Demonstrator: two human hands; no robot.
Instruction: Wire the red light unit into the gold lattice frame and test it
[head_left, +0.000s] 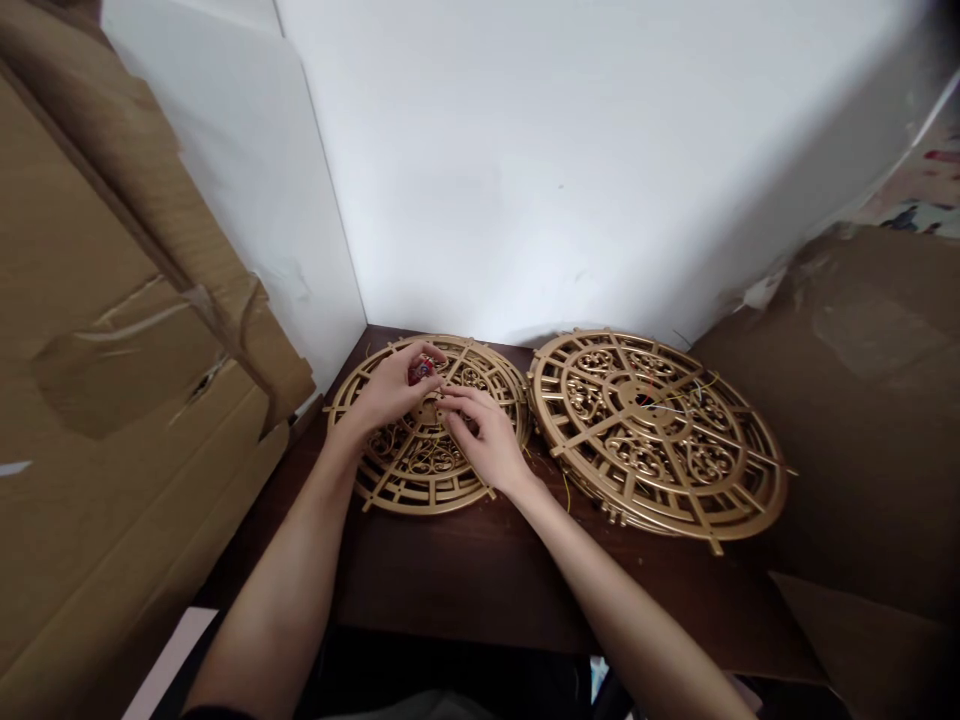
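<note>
A round golden openwork frame (431, 495) with scroll patterns lies flat on the dark table, and both my hands are over its centre. My left hand (401, 382) is curled around a small red object (421, 371), whose kind I cannot make out. Close beside it, my right hand (484, 425) has its thumb and fingers bent towards the frame's hub; whether a thin wire is between the fingertips is too small to tell. Yellow wires run among the frame's scrolls.
To the right, a stack of similar golden round frames (660, 430) carries loose wires near its middle. Cardboard sheets (112, 400) stand on the left and a cardboard panel (862, 400) on the right. A white wall (562, 180) rises behind the dark wooden table (450, 580).
</note>
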